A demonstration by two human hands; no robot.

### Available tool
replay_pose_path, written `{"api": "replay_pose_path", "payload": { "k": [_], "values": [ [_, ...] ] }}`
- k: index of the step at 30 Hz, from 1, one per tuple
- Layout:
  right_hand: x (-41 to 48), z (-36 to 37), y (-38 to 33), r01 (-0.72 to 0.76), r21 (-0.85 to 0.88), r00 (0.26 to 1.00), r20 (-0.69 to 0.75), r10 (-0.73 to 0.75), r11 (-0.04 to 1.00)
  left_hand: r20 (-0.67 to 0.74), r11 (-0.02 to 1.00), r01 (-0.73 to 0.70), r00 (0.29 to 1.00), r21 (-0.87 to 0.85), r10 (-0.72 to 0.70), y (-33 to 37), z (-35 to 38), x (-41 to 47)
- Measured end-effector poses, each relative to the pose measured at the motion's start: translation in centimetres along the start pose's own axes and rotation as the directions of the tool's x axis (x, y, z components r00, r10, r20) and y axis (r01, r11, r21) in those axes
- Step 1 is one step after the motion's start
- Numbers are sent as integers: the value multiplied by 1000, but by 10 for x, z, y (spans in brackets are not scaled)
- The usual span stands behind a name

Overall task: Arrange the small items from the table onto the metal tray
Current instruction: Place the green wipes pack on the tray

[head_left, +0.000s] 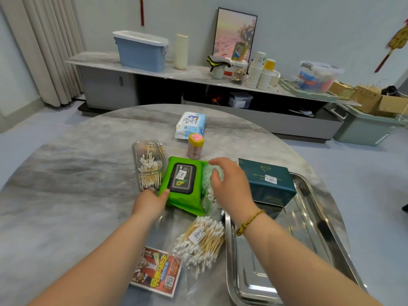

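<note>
The metal tray [309, 250] lies at the right of the round marble table, with a dark teal tissue box [267, 181] standing at its far end. My left hand [150, 203] grips the near corner of a green wet-wipes pack [183, 186], thumb on top. My right hand [229, 184] hovers with spread fingers over a pale green bag of cotton swabs [208, 173] beside that pack; I cannot tell whether it touches the bag. A clear bag of cotton swabs [201, 241] and a red sachet [156, 270] lie near me.
A clear box of cotton swabs [149, 166] stands left of the green pack. Behind it are a small pink jar with a yellow lid [195, 145] and a white-blue wipes pack [191, 124]. A long low cabinet [198, 89] with clutter runs along the back wall.
</note>
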State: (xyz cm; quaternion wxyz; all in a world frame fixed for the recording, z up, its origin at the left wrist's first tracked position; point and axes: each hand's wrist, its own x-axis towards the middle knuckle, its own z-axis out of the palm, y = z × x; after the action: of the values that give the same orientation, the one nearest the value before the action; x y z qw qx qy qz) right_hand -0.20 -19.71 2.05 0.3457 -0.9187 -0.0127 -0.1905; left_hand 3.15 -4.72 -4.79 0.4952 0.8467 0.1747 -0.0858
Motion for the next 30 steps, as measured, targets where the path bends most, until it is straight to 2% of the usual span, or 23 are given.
{"api": "replay_pose_path", "payload": {
  "k": [3,8,13,17,19,21,23,26,29,30],
  "values": [
    [-18,25,-22,11,100,999,39,-15,995,106,996,6,994,89,-15,10,-5,7],
    [-40,55,-23,-170,131,973,177,146,977,137,998,64,989,-23,-60,3,-18,7],
    [-41,60,-18,-302,102,940,198,278,948,154,996,35,988,-84,-21,-12,-31,1],
    [-37,67,-19,-324,67,928,213,304,944,302,1000,-14,953,-22,20,-32,-48,-8],
    [-36,75,-23,-383,52,895,269,356,922,410,998,-7,912,60,-18,-42,-61,-14],
    [-35,83,-25,-472,41,841,320,436,881,469,998,-7,883,70,-26,-49,-69,-16],
    [-33,88,-27,-549,54,795,341,501,834,473,997,54,881,-61,-19,-48,-70,-19],
    [-28,91,-25,-599,81,763,360,537,797,445,933,178,895,-312,-22,-40,-62,-24],
    [-24,91,-21,-672,141,711,398,580,727,324,921,108,946,-374,21,-40,-51,-23],
    [-24,91,-20,-690,180,698,422,578,702,323,914,97,946,-394,39,-41,-51,-23]
  ]
}}
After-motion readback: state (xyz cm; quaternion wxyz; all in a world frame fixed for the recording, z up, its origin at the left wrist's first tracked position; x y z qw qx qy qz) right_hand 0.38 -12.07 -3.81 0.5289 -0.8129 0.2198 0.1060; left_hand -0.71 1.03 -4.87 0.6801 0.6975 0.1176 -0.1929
